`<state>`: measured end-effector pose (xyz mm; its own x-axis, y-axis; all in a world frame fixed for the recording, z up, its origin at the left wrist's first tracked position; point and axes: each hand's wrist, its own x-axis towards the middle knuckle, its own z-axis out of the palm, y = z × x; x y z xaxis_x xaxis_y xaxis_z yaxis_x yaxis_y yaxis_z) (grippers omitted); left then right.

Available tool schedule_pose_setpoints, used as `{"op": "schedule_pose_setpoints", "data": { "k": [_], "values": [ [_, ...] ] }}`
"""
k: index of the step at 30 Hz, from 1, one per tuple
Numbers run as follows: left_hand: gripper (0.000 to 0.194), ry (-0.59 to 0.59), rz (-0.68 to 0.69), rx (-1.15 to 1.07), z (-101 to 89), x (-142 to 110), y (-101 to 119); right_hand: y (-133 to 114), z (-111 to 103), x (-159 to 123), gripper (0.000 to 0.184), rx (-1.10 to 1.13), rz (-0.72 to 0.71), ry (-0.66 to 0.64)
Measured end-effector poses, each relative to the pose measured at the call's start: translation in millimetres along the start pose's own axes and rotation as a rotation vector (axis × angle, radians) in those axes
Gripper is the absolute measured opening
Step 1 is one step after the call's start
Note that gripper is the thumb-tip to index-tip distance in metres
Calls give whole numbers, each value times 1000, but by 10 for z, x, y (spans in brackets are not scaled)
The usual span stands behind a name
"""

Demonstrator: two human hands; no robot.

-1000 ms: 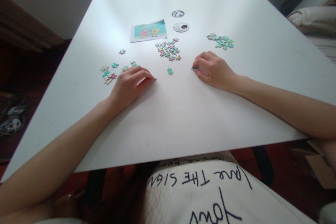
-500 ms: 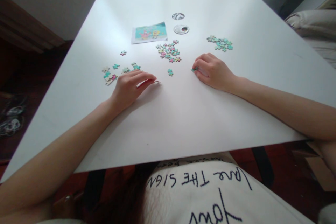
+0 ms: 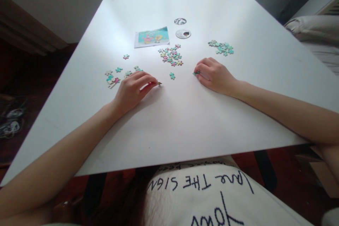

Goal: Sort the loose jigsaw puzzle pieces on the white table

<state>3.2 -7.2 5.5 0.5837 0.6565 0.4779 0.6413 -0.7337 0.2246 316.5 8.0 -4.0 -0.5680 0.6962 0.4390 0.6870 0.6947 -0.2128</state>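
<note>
My left hand rests on the white table with its fingers pinched on a small puzzle piece at their tips. My right hand lies curled on the table, its fingertips pressed on a teal puzzle piece. A single teal piece lies between the two hands. Loose pieces sit just left of my left hand. A pile of pink and teal pieces lies beyond the hands, and a teal cluster lies beyond my right hand.
A cartoon reference picture lies flat at the table's middle, beside two round silver lids. One stray piece sits to the left. A grey cushion is off the table's right edge, cables on the dark floor at left.
Both hands stay almost in place. My left fingers have pulled the small piece in slightly and turned it. The camera has tilted, so everything sits lower in view.
</note>
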Motion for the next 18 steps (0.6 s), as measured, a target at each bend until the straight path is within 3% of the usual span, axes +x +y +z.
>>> {"op": "schedule_pose_setpoints", "data": {
  "k": [18],
  "values": [
    [19,18,29,25,34,-5,-36,4,17,6,12,-41,-31,12]
  ]
}}
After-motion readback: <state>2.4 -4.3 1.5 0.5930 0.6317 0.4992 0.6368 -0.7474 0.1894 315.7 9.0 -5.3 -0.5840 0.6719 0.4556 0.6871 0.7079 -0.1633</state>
